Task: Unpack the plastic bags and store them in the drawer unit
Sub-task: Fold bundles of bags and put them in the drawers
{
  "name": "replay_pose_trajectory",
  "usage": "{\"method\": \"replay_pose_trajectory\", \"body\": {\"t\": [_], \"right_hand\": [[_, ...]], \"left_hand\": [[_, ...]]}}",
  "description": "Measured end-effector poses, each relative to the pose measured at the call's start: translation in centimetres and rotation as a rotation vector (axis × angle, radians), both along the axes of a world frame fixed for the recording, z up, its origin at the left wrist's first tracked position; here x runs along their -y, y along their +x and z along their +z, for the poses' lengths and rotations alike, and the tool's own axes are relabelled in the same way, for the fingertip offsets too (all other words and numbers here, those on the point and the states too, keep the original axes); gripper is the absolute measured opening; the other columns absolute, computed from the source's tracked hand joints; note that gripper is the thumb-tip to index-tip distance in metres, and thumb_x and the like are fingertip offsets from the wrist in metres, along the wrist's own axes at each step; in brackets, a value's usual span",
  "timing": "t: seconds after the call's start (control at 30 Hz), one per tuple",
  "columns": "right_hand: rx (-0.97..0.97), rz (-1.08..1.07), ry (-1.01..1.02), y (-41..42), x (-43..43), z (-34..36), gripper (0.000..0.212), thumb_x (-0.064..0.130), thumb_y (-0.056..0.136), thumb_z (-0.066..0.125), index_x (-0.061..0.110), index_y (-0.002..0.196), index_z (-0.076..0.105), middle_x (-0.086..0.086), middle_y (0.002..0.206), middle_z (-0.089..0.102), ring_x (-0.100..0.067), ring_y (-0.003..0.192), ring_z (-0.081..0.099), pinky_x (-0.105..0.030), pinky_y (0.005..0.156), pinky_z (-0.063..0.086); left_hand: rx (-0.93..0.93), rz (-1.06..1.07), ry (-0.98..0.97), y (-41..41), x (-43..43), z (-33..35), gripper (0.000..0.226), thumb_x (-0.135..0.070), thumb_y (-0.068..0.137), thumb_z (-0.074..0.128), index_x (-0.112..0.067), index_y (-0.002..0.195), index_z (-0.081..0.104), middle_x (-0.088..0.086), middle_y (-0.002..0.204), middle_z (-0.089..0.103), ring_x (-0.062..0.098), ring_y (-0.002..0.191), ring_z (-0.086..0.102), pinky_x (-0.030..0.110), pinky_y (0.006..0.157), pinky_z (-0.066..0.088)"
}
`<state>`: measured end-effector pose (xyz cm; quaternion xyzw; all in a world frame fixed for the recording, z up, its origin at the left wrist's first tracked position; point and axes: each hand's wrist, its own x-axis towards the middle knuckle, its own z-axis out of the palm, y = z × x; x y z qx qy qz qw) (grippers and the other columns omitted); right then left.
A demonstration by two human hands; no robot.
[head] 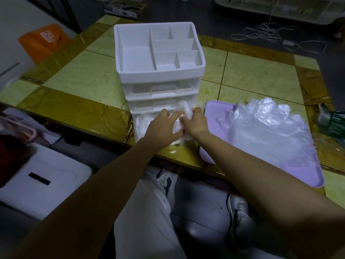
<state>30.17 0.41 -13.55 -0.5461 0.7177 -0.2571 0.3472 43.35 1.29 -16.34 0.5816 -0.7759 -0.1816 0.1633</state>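
Crumpled clear plastic bag (182, 120) is bunched between left hand (162, 126) and right hand (196, 122) — fingers of both curled round it — just above the pulled-out bottom drawer (142, 122) of the white plastic drawer unit (158, 71); stowing it likely means pressing straight down.

My white drawer unit (160, 71) stands upright, its clear bottom drawer (142, 124) pulled open. I bunch one crumpled clear bag (183, 117) above it; a heap of clear bags (267, 124) lies just right.
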Motion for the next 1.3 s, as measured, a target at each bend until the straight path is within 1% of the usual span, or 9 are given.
{"method": "replay_pose_trajectory", "body": {"t": [0.13,0.37,0.53,0.63,0.7,0.9,1.0,1.13,1.3], "right_hand": [[-0.074,0.125,0.035,0.0,-0.3,0.4,0.040,0.027,0.100,0.035,-0.004,0.123,0.044,-0.023,0.119,0.058,-0.034,0.105,0.056,-0.031,0.075,0.036],[-0.729,0.276,-0.224,0.3,-0.5,0.3,0.027,0.016,0.094,0.042,0.006,0.103,0.065,-0.015,0.117,0.051,-0.034,0.113,0.044,-0.038,0.088,0.033],[-0.389,0.134,-0.246,-0.6,0.2,-0.7,0.026,0.002,0.081,0.051,0.008,0.107,0.048,-0.014,0.088,0.065,-0.033,0.078,0.060,-0.037,0.060,0.045],[-0.368,0.162,-0.349,-1.2,0.1,-1.0,0.021,0.000,0.078,0.055,0.010,0.097,0.053,-0.007,0.091,0.061,-0.026,0.077,0.058,-0.038,0.063,0.049],[-0.315,0.252,-0.408,-1.1,-0.2,-1.0,0.016,0.000,0.082,0.054,0.008,0.094,0.060,-0.001,0.095,0.049,-0.014,0.081,0.047,-0.027,0.064,0.043],[-0.597,0.486,-0.449,-1.1,0.0,-1.9,0.025,-0.006,0.079,0.060,-0.002,0.103,0.065,-0.017,0.107,0.055,-0.031,0.092,0.055,-0.028,0.066,0.032],[-0.640,0.512,-0.355,-0.9,0.4,-2.0,0.020,-0.002,0.086,0.051,-0.004,0.103,0.061,-0.022,0.106,0.055,-0.038,0.093,0.057,-0.037,0.070,0.039],[-0.623,0.525,-0.305,-0.7,0.4,-1.0,0.037,0.028,0.097,0.046,0.006,0.126,0.052,-0.021,0.117,0.050,-0.041,0.088,0.059,-0.040,0.072,0.045],[-0.701,0.540,-0.199,-0.3,0.9,-1.0,0.023,0.019,0.090,0.059,0.003,0.106,0.057,-0.022,0.134,0.034,-0.031,0.069,0.054,-0.034,0.062,0.038]], "left_hand": [[0.070,0.060,0.015,-0.5,0.4,-0.2,0.069,-0.042,0.077,0.064,-0.038,0.141,0.037,0.008,0.115,0.046,0.027,0.105,0.052,0.038,0.076,0.050],[0.083,0.086,0.046,-0.3,0.4,-0.6,0.068,-0.063,0.065,0.047,-0.036,0.128,0.044,0.007,0.108,0.054,0.029,0.102,0.052,0.042,0.076,0.051],[0.151,0.077,0.045,-0.2,0.2,-0.7,0.071,-0.059,0.081,0.060,-0.036,0.143,0.034,0.011,0.124,0.048,0.031,0.118,0.045,0.040,0.090,0.045],[0.166,0.085,0.058,-0.4,0.3,-0.9,0.071,-0.062,0.081,0.058,-0.038,0.143,0.033,0.010,0.125,0.047,0.031,0.119,0.044,0.041,0.091,0.044],[0.160,0.098,0.058,-0.5,0.4,-1.1,0.073,-0.063,0.078,0.061,-0.038,0.141,0.035,0.009,0.126,0.046,0.031,0.119,0.043,0.044,0.091,0.045],[0.068,0.052,0.028,0.4,0.5,-1.8,0.082,-0.061,0.073,0.068,-0.021,0.139,0.040,0.008,0.128,0.053,0.028,0.119,0.047,0.038,0.100,0.038],[-0.104,0.083,0.035,1.0,0.1,-1.2,0.061,-0.044,0.088,0.055,-0.005,0.134,0.046,0.014,0.131,0.054,0.029,0.122,0.048,0.035,0.104,0.032],[-0.171,0.028,-0.019,0.8,0.0,-0.2,0.044,-0.033,0.095,0.033,-0.011,0.126,0.056,0.010,0.123,0.061,0.029,0.115,0.054,0.039,0.102,0.037],[-0.042,0.087,0.014,0.7,0.0,-1.4,0.054,-0.036,0.090,0.058,-0.021,0.140,0.045,0.014,0.129,0.053,0.032,0.122,0.045,0.039,0.104,0.032]]}}
